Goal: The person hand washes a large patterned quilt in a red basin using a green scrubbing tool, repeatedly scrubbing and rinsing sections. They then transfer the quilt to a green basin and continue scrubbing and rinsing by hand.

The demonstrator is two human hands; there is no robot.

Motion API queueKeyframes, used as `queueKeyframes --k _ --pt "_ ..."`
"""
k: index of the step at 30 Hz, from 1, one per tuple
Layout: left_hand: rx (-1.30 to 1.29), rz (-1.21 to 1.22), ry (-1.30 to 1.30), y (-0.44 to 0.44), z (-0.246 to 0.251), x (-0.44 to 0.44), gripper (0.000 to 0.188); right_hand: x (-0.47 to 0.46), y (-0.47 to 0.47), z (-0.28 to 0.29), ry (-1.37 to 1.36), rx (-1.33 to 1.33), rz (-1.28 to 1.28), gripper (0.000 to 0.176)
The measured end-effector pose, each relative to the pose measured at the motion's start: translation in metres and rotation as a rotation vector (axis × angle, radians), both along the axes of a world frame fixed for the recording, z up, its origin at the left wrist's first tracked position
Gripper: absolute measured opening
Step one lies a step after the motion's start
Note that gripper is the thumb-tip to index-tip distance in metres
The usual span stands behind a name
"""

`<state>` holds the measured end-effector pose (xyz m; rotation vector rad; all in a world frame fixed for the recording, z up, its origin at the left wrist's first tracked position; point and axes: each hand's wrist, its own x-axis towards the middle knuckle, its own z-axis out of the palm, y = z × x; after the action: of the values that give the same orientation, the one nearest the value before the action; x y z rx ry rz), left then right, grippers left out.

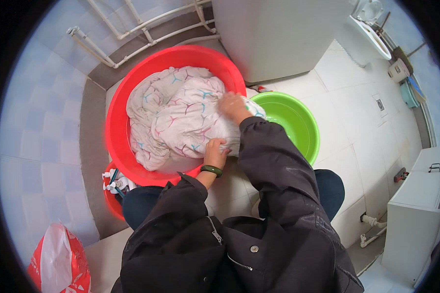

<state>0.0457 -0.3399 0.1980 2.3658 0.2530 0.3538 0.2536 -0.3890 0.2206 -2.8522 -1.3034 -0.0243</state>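
Observation:
A large white cloth (183, 117) printed with pink, blue and grey branching marks lies bunched in a round red plastic tub (123, 161). Part of it spans the tub's right rim and reaches a green basin (304, 135). My left hand (215, 154), with a dark green bangle at the wrist, grips the cloth near the tub's front right rim. Farther up, my right hand (234, 107) presses on the cloth with curled fingers. Motion blurs it, and whether it pinches the fabric cannot be made out. A small green spot shows beside its wrist.
Left of my knee, a smaller red container (112, 201) holds pump bottles (119, 183). A red and white plastic bag (58, 260) stands at lower left. White pipes (146, 36) run along the wall behind the tub. A tall pale cabinet-like block (278, 40) borders the far side.

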Motion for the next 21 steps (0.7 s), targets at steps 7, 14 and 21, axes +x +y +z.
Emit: queueKeyframes --k 7,14,21 --pt "-0.01 -0.001 -0.086 -0.006 -0.013 0.0 0.035 0.012 -0.101 -0.075 0.233 0.438 -0.482 0.032" --pt "-0.042 -0.025 -0.048 0.004 -0.025 0.011 0.03 -0.077 -0.125 -0.069 0.252 1.074 -1.4 0.035" --pt "-0.617 -0.025 0.038 0.039 -0.059 0.012 0.027 -0.137 -0.047 -0.028 -0.283 0.766 -0.331 0.043"
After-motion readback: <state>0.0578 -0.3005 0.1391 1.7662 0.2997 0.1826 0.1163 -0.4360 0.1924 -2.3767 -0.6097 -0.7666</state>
